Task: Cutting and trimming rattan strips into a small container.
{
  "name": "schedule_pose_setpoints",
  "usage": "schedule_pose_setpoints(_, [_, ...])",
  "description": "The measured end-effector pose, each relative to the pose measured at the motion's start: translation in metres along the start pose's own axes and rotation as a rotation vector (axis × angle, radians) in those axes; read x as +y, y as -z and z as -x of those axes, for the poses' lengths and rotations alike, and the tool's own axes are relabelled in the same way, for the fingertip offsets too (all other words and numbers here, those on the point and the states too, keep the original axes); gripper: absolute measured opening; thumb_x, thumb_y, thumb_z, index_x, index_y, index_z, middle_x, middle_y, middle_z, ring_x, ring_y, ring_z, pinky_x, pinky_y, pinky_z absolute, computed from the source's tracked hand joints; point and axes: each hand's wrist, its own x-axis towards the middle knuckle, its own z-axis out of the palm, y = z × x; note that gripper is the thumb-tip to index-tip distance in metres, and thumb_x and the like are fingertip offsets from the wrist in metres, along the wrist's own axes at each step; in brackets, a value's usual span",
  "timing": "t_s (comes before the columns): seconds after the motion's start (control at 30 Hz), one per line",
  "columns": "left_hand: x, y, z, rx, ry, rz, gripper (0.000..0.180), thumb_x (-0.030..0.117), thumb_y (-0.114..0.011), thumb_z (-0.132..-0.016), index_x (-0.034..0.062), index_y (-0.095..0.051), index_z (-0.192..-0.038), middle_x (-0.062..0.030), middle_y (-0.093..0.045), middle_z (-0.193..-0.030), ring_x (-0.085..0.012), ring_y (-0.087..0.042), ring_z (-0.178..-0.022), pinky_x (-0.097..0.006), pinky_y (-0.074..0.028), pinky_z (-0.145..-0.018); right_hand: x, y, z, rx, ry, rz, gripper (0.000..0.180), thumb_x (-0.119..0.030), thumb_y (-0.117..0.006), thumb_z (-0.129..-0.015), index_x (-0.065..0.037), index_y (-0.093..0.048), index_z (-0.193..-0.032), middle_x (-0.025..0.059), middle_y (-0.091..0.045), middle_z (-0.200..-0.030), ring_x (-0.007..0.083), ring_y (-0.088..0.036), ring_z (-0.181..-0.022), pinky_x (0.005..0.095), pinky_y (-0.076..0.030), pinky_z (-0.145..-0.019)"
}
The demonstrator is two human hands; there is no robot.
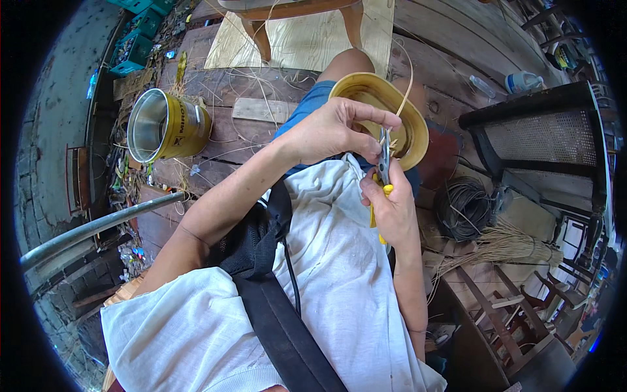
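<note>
My left hand (339, 130) is closed, with the thumb and fingers pinching a thin pale cane strip (409, 81) that curves up and away from them. In my right hand (395, 209) is a pair of pliers (384, 163) with grey jaws and yellow handles. The jaws point up beside the left fingertips, close to the strip; whether they grip it I cannot tell. Under both hands a yellow plastic basin (418, 140) rests at my lap, with a few short cane bits (393, 145) showing near the pliers' tip.
A yellow metal bucket (186, 127) stands on the plank floor to the left. Ahead are a wooden stool (287, 8) and a plywood sheet (310, 46). On the right are a black chair frame (542, 137), a dark coil (464, 208) and a cane bundle (503, 247). A metal pipe (98, 225) juts in at left.
</note>
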Motion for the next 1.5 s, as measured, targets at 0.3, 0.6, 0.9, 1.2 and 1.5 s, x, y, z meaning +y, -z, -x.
schedule_pose_setpoints(0.3, [0.001, -0.001, -0.01, -0.033, -0.019, -0.081, 0.048, -0.007, -0.065, -0.087, -0.0007, -0.063, -0.134, -0.0084, -0.073, -0.094, -0.0123, -0.071, -0.082, -0.026, -0.059, -0.079, 0.003, 0.001, 0.0, 0.031, 0.022, 0.027, 0.02, -0.01, -0.06, -0.093, 0.0, -0.054, -0.109, 0.0092, -0.058, -0.084, 0.0161, -0.055, -0.069, 0.0329, -0.047, -0.067])
schedule_pose_setpoints(0.6, [-0.012, 0.012, -0.03, 0.059, -0.204, -0.451, 0.037, -0.001, -0.069, -0.089, -0.0045, -0.067, -0.126, -0.0069, -0.074, -0.099, -0.0084, -0.066, -0.089, -0.025, -0.055, -0.082, 0.008, 0.017, 0.004, 0.118, -0.112, -0.148, 0.024, -0.007, -0.059, -0.093, 0.0, -0.057, -0.117, 0.0027, -0.057, -0.083, 0.0065, -0.052, -0.059, 0.0229, -0.044, -0.052])
schedule_pose_setpoints(0.9, [-0.002, 0.015, -0.023, 0.132, -0.056, -0.064, 0.025, 0.001, -0.072, -0.087, -0.0037, -0.073, -0.111, -0.0063, -0.074, -0.094, -0.0092, -0.069, -0.084, -0.024, -0.056, -0.079, -0.002, 0.016, -0.005, -0.038, -0.139, 0.023, 0.035, -0.007, -0.06, -0.094, 0.002, -0.055, -0.128, 0.0087, -0.063, -0.101, 0.0139, -0.064, -0.083, 0.029, -0.054, -0.074])
schedule_pose_setpoints(1.2, [0.001, 0.011, -0.017, 0.178, -0.074, -0.109, 0.022, -0.003, -0.071, -0.085, -0.0034, -0.072, -0.107, -0.0061, -0.073, -0.092, -0.0099, -0.069, -0.08, -0.025, -0.058, -0.077, -0.01, 0.014, -0.008, -0.081, -0.153, 0.087, 0.037, -0.007, -0.06, -0.094, 0.003, -0.054, -0.128, 0.0103, -0.063, -0.105, 0.0152, -0.064, -0.087, 0.0298, -0.052, -0.079])
schedule_pose_setpoints(1.5, [0.001, 0.012, -0.015, 0.015, -0.021, -0.084, 0.042, -0.008, -0.068, -0.085, -0.0063, -0.063, -0.127, -0.008, -0.073, -0.084, -0.0125, -0.072, -0.077, -0.026, -0.059, -0.076, -0.014, 0.01, -0.013, -0.063, -0.032, 0.151, 0.023, -0.011, -0.06, -0.092, 0.001, -0.055, -0.111, 0.0182, -0.065, -0.095, 0.0249, -0.064, -0.083, 0.0373, -0.049, -0.079])
